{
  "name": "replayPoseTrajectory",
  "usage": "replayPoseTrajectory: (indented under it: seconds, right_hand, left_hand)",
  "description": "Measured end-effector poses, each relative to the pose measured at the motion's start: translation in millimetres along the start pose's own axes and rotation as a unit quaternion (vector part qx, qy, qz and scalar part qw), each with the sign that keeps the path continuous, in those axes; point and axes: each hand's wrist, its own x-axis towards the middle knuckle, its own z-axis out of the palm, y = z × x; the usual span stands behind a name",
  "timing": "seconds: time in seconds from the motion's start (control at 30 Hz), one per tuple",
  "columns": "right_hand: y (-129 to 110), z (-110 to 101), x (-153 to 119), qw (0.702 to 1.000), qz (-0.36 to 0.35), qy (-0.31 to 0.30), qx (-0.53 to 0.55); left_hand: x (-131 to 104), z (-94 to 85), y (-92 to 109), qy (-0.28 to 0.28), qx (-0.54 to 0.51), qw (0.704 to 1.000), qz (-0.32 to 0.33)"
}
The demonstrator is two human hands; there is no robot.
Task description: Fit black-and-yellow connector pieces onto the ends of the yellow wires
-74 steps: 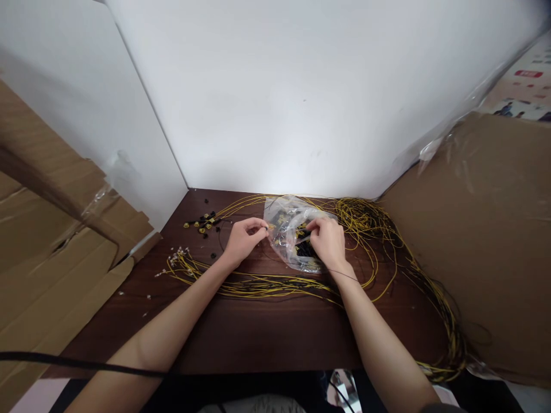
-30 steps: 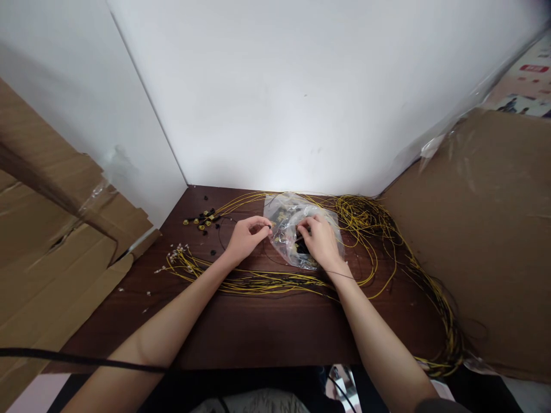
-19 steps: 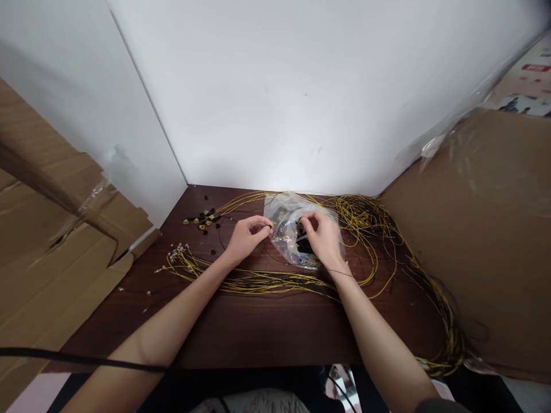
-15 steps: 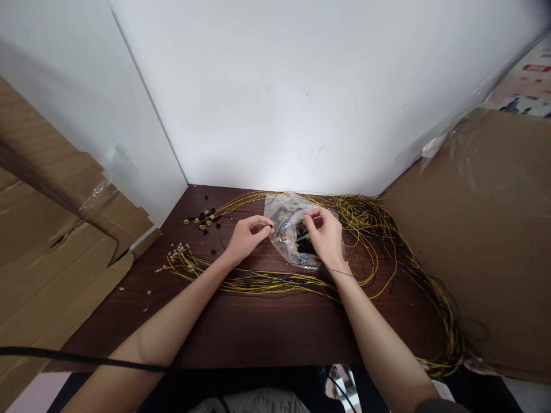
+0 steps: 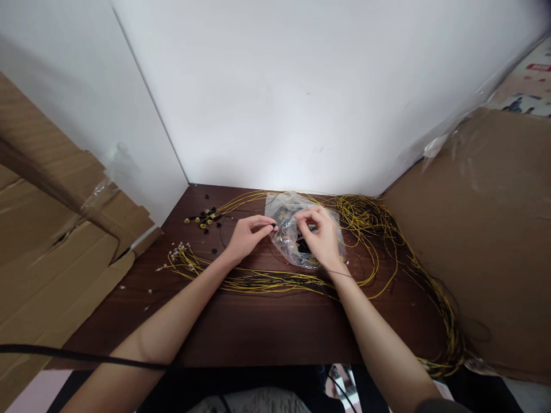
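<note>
My left hand (image 5: 252, 236) pinches a small black part (image 5: 274, 226) between thumb and fingertips, at the left edge of a clear plastic bag (image 5: 286, 252). Over the bag is my right hand (image 5: 321, 232), its thumb and fingers curled close together; whatever they hold, if anything, is too small to name. Black and yellow pieces show inside the bag, partly hidden by that hand. A thin dark wire crosses the right wrist. Below both hands runs a bundle of yellow and black wires (image 5: 267, 282) with white connectors at its left end.
Several yellow and black connectors (image 5: 202, 221) lie at the back left of the dark table (image 5: 267, 338). Tangled yellow wires (image 5: 359, 213) sit at the back right and trail down the right side. Cardboard (image 5: 482, 229) stands at both sides, and a black cable (image 5: 86, 357) crosses the left forearm.
My right hand has moved slightly left, its fingertips nearer my left hand. The left hand has barely shifted and still holds the black part.
</note>
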Motion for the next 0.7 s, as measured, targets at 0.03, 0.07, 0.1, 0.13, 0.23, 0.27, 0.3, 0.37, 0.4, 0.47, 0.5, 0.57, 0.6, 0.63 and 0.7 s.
replayPoseTrajectory:
  seconds: [0.03,0.07,0.1,0.13,0.23,0.27,0.3,0.37,0.4,0.47,0.5,0.57,0.6,0.63,0.7]
  right_hand:
    - [-0.9,0.8,-0.4,1.000,-0.001,-0.015,0.000]
    - [-1.7,1.6,-0.9,1.000,-0.002,-0.031,0.001]
    - [-2.4,2.4,-1.4,0.999,-0.003,-0.047,0.002]
    - [-2.9,3.1,-1.9,0.998,-0.005,-0.062,0.004]
    - [-3.2,5.1,-3.3,0.995,-0.019,-0.095,0.009]
    - [-2.9,5.6,-3.6,0.995,-0.024,-0.101,0.010]
    - [-2.6,6.0,-3.9,0.994,-0.027,-0.105,0.010]
    - [-1.9,6.6,-4.3,0.993,-0.031,-0.112,0.010]
    - [-1.7,6.9,-4.4,0.993,-0.032,-0.114,0.009]
    - [-1.3,7.4,-4.6,0.992,-0.035,-0.120,0.005]
    - [-1.1,7.5,-4.6,0.992,-0.038,-0.123,0.003]
    - [-0.3,7.3,-4.7,0.990,-0.043,-0.136,0.000]
    - [0.3,6.9,-4.8,0.988,-0.047,-0.144,-0.001]
    - [1.0,6.3,-4.9,0.987,-0.053,-0.151,-0.003]
    - [2.5,4.6,-5.3,0.984,-0.064,-0.163,-0.008]
  left_hand:
    - [-0.1,0.1,0.5,0.000,-0.003,1.000,0.000]
    - [-0.2,0.1,0.9,0.001,-0.006,1.000,0.000]
    - [-0.3,0.2,1.4,0.002,-0.009,1.000,-0.002]
    - [-0.4,0.1,1.8,0.003,-0.011,1.000,-0.004]
    - [-0.4,-0.2,2.3,0.007,-0.015,1.000,-0.010]
    - [-0.3,-0.5,2.1,0.008,-0.014,1.000,-0.010]
    - [-0.2,-0.8,1.8,0.009,-0.013,1.000,-0.010]
    - [0.3,-1.3,0.6,0.010,-0.008,1.000,-0.009]
    - [0.5,-1.6,-0.1,0.011,-0.007,1.000,-0.008]
    - [0.8,-1.9,-1.4,0.011,-0.007,1.000,-0.009]
    - [0.9,-1.9,-1.9,0.011,-0.007,1.000,-0.009]
    - [0.8,-1.8,-2.4,0.013,-0.009,1.000,-0.009]
    - [0.7,-1.7,-2.4,0.013,-0.011,1.000,-0.008]
    - [0.6,-1.5,-2.2,0.013,-0.015,1.000,-0.007]
    - [0.4,-1.3,-1.7,0.012,-0.022,1.000,-0.005]
